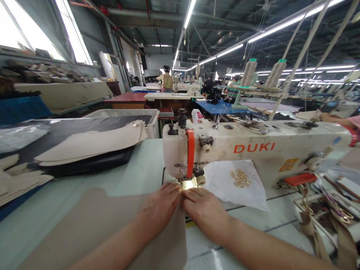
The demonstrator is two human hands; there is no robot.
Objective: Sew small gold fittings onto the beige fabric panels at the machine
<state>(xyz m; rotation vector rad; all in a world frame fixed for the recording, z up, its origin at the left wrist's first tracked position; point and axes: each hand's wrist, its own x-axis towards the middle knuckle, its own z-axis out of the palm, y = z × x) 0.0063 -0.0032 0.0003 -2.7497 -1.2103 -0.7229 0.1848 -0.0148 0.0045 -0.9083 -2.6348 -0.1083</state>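
My left hand (pixel 160 202) and my right hand (pixel 206 208) meet in front of the needle area of a white sewing machine (pixel 219 146), fingertips almost touching. A large beige fabric panel (pixel 98 213) lies under my left hand and forearm, its right edge running toward the needle. The left fingers are closed together at that edge. My right fingers are pinched beside it; whatever they hold is hidden behind them. The lit needle area (pixel 189 183) is partly covered by my fingertips. Small gold metal pieces (pixel 240 178) lie on a white sheet (pixel 218 183) right of the needle.
Stacked beige panels (pixel 92 144) rest on black material at the left, with a pale bin (pixel 153 125) behind. At the right, a tray (pixel 317 221) holds straps and scissors. Thread cones (pixel 249 73) stand above the machine. A co-worker (pixel 167 80) is further back.
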